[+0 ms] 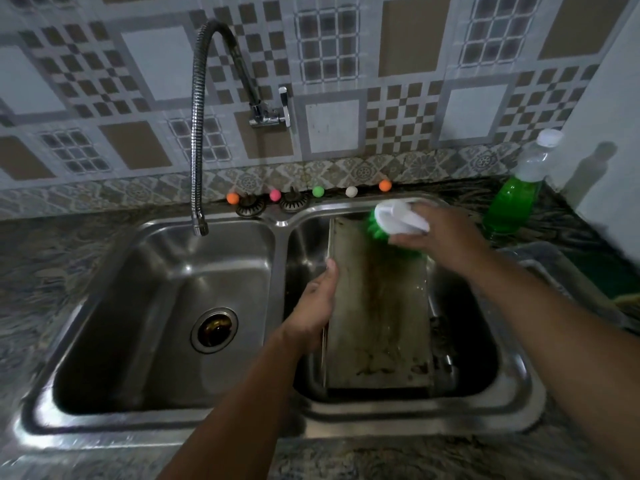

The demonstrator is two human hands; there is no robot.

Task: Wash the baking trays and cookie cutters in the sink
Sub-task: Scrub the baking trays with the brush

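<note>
Baking tray (379, 306) propped in sink's (166, 420) right basin. Left hand (317, 304) grips its left edge; right hand (440, 233) holds scrub brush (394, 220) at top. Risk: wet tray slips w/ hard strokes.

A dark marbled countertop (52, 271) is carrying a steel double sink (277, 223). Along its back edge five small coloured balls (318, 191) are sitting in a row beside two sink strainers (250, 205), and a bottle of green liquid (516, 199) is standing in the right corner.

The left basin (166, 306) lies open; the baking tray (379, 306) fills the right basin (485, 341).
</note>
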